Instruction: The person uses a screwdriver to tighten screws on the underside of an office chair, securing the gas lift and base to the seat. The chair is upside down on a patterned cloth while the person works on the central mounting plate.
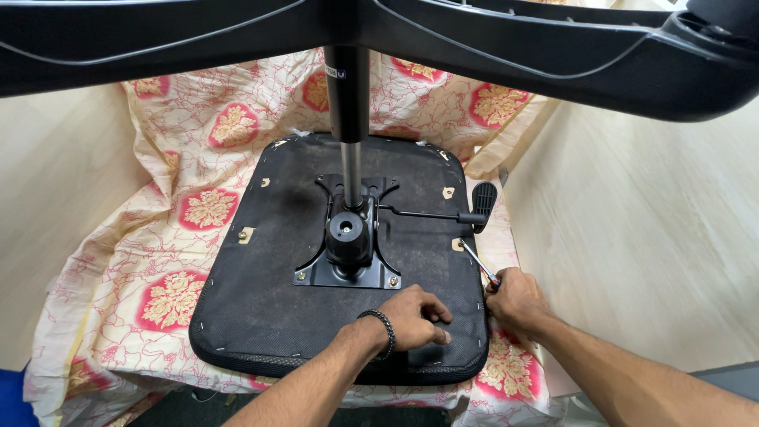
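An upturned chair seat [269, 308], its black fabric underside facing up, lies on a floral cloth [170, 300] spread between pale panels, with the metal tilt mechanism [348, 261] bolted at its centre, the gas-lift column [348, 111] rising from it to the chair base [506, 47] overhead, and a lever with a paddle handle [481, 202] projecting to the right. The left hand [415, 316], a dark beaded bracelet [383, 330] at its wrist, rests flat on the seat's near edge, fingers spread and holding nothing. The right hand [514, 300] has its fingers closed around the handle of a screwdriver [478, 265], whose shaft slants up-left to a small bracket [457, 245] at the seat's right edge.
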